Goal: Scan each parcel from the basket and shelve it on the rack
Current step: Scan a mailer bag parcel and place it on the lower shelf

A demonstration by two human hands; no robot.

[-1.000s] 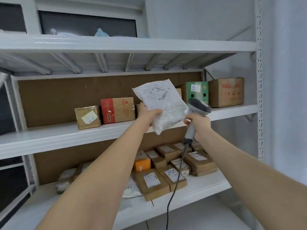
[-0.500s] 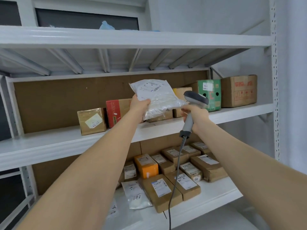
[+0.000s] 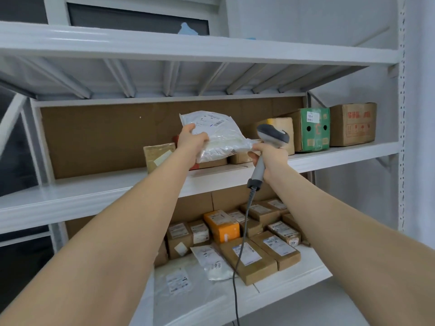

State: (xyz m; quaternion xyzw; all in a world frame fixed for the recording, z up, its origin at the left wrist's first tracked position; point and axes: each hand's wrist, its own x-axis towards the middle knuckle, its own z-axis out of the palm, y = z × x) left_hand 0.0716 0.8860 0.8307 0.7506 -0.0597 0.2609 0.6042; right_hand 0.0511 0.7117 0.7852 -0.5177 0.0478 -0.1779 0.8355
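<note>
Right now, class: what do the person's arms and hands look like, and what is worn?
The left forearm and right forearm are bare to the frame's edge; no sleeves show. The left hand and right hand wear no gloves. No watch or bracelet shows at either wrist. Fingers are partly hidden.

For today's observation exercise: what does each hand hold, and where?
Left hand grips the white parcel at its left edge; right hand grips the scanner by its handle.
</note>
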